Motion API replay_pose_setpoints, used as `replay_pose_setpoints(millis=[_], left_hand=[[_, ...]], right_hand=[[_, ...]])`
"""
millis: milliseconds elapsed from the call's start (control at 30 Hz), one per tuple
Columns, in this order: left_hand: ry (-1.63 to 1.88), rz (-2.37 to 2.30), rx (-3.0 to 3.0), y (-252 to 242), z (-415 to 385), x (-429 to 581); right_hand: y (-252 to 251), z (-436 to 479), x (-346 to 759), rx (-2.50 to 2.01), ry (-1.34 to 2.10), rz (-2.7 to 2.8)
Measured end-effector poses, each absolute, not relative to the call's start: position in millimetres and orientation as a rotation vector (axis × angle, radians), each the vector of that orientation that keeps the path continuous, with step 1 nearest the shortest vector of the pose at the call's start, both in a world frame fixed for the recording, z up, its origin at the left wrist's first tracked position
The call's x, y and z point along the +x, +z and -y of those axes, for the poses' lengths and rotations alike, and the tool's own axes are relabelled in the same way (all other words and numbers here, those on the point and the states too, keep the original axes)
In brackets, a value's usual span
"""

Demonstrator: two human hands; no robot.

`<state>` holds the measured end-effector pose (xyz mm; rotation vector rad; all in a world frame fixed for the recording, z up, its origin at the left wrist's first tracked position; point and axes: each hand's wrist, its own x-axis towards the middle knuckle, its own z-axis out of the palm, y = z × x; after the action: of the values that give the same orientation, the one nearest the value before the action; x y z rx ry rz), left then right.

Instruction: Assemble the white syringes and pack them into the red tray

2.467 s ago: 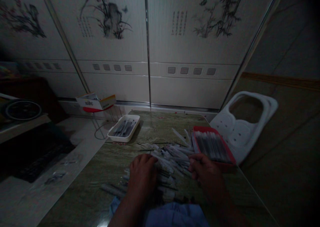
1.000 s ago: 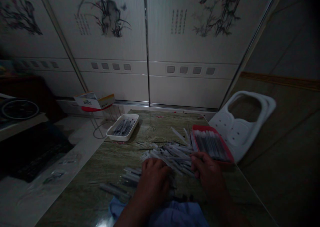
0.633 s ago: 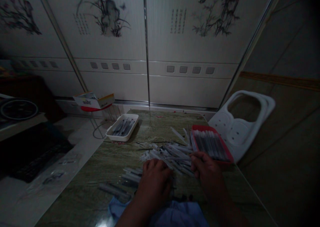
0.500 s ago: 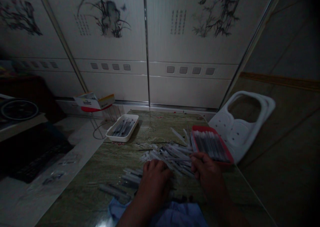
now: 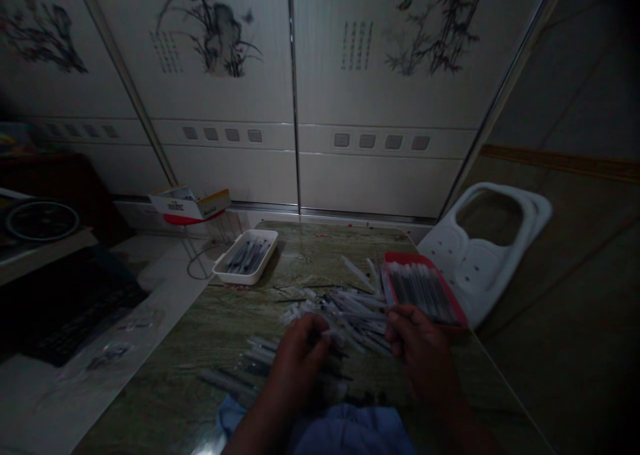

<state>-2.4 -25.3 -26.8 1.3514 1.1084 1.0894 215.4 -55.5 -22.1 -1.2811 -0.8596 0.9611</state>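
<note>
My left hand (image 5: 300, 355) is over the middle of the table, thumb and fingers curled together around something small and pale that I cannot make out. My right hand (image 5: 413, 338) is closed in a pinch at the right end of a loose heap of clear pen-like tubes (image 5: 350, 308); what it holds is too dark to tell. Beside that hand stands a red tray (image 5: 457, 301) filled with a row of similar tubes. More tubes (image 5: 263, 355) lie left of my left hand. Farther back, a white tray (image 5: 240, 279) holds dark-tipped thin pieces.
Blue cloth (image 5: 350, 431) lies at the near table edge (image 5: 150, 401). A white folding chair (image 5: 480, 261) leans at the right. Left of the table are an open printed box (image 5: 185, 206) on a red stool and a dark keyboard-like object (image 5: 80, 321). Sliding doors stand behind.
My left hand has turned, with its thumb and fingertips now showing around a small pale thing. My right hand has shifted slightly to the right.
</note>
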Motion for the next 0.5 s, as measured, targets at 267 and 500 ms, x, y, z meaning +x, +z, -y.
replay_pose_setpoints(millis=[267,500], left_hand=[[1.032,-1.002,1.160,-25.7,20.6,-5.2],[1.063,-1.002,1.136,-21.4,20.2,-7.0]], right_hand=[[-20.8,56.8,216.4,-1.282,1.002,0.799],[-18.9,55.5,217.2,-1.303,1.012,0.781]])
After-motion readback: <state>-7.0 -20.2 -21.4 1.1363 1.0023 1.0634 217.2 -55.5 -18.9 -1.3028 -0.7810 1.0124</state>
